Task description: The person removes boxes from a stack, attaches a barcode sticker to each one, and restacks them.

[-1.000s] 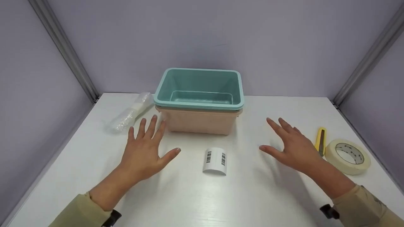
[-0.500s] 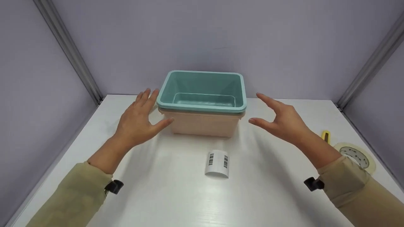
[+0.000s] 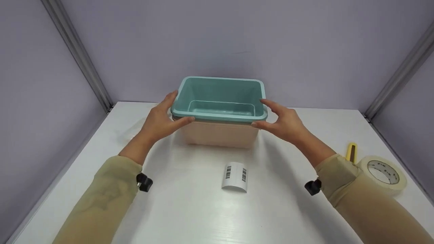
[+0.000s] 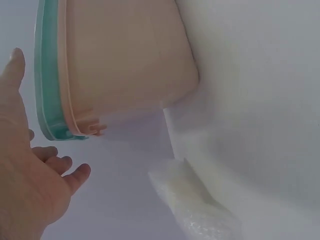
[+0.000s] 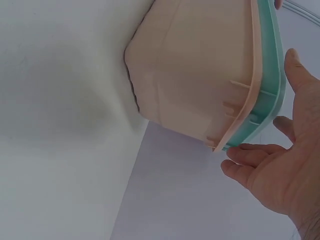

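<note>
A teal plastic bin (image 3: 222,96) sits nested in a pink bin (image 3: 220,134) at the back middle of the table. At its left front corner is my left hand (image 3: 159,122), fingers along the left rim and thumb across the front. A gap shows between thumb and rim in the left wrist view. My right hand (image 3: 284,123) is at the opposite corner. In the right wrist view its fingertips (image 5: 240,157) reach the underside of the teal rim, while the thumb stands off it. Neither hand's fingers are curled tightly round the rim.
On the white table (image 3: 203,210), a curved white label with barcodes (image 3: 235,177) lies in front of the bins. A bubble-wrap bundle (image 4: 195,205) is at the left, mostly hidden in the head view. At the right are a yellow utility knife (image 3: 351,152) and a masking tape roll (image 3: 398,179).
Both hands have moved forward and inward from above the table to the two sides of the teal bin's rim. The bins and the label look unmoved.
</note>
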